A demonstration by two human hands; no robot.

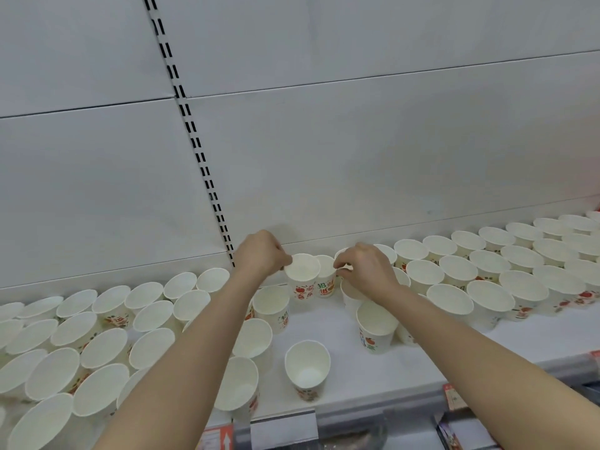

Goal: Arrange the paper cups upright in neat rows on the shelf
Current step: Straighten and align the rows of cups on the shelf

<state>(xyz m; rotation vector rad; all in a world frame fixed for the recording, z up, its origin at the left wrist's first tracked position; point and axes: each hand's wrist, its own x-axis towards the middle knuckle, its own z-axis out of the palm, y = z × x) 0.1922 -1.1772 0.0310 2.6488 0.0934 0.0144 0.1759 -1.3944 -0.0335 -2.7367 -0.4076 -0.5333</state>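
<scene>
A lone paper cup [306,368] stands upright near the front edge of the white shelf [337,326], its white inside open to view and red and green fruit print on its lower wall. Just behind and to the right stands another printed cup [376,326]. To the left, upright cups [97,342] crowd together in loose rows; to the right, more cups [487,267] sit in tidier rows running back along the shelf. Both bare forearms reach over the gap between the two groups. The left hand [259,253] pinches the rim of one cup [303,276] with curled fingers [285,259]. The right hand [365,269] pinches the rim of its neighbour cup [326,280], the two cups touching side by side at the back of the shelf. Behind rises a white back panel [357,141] with a slotted upright strip [194,141]. Red price tags [453,397] line the shelf's front edge.
</scene>
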